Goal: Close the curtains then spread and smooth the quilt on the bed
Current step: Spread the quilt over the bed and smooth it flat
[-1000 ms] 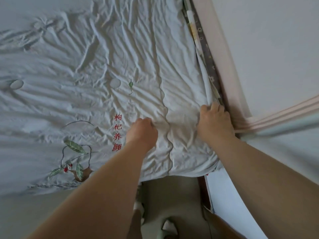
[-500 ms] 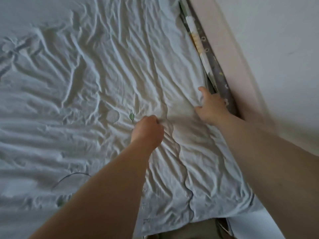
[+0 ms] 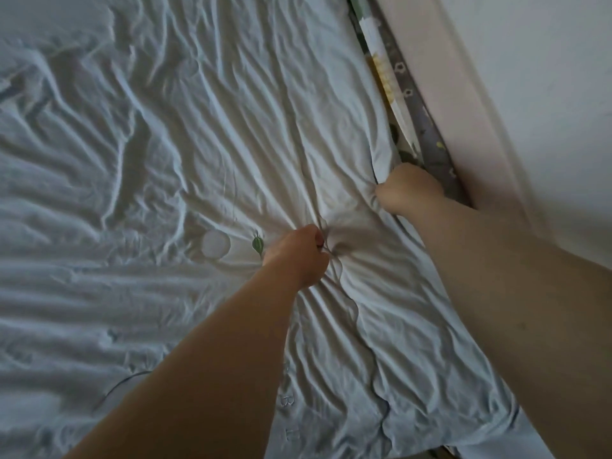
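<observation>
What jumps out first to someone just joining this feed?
Two bare arms reach across a heavily wrinkled pale quilt. The left hand bunches fabric at centre beside a small green leaf embroidery, creases fanning out from it. The right hand grips the quilt's right edge, next to the patterned sheet along the wall.

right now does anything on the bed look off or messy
The quilt is heavily wrinkled, with creases fanning from where the left hand bunches it. The right hand grips its edge beside the patterned sheet.

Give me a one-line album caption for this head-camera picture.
Both hands, left hand and right hand, grip the wrinkled pale quilt beside the wall.
</observation>
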`<act>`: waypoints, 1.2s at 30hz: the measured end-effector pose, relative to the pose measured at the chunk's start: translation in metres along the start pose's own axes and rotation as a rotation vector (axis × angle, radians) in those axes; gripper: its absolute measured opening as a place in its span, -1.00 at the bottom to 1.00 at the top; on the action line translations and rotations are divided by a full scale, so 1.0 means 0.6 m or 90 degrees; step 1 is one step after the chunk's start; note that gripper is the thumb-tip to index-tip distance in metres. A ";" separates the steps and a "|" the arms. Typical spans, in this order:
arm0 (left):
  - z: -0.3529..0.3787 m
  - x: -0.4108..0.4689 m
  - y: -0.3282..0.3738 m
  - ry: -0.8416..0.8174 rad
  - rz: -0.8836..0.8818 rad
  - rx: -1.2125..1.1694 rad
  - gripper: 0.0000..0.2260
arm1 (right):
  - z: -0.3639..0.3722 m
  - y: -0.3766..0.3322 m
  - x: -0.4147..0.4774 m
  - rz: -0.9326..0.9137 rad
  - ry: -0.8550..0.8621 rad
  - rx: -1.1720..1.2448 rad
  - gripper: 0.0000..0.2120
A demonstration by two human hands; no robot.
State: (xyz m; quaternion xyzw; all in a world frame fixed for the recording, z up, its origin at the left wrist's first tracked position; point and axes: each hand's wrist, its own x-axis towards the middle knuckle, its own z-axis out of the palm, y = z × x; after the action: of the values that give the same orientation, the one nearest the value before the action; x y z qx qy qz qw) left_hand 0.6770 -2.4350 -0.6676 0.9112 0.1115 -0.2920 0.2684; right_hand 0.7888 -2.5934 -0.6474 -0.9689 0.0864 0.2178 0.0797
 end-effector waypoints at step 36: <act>0.264 -0.377 -0.024 0.150 -0.130 0.069 -0.30 | 0.067 0.258 -0.372 -0.273 0.128 -0.227 -0.32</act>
State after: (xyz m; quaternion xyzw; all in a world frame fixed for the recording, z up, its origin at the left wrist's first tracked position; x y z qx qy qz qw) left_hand 0.4151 -2.5214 -0.6483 0.9363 0.2181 -0.2145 0.1725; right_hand 0.5421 -2.7069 -0.6039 -0.9805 -0.1525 0.1107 -0.0564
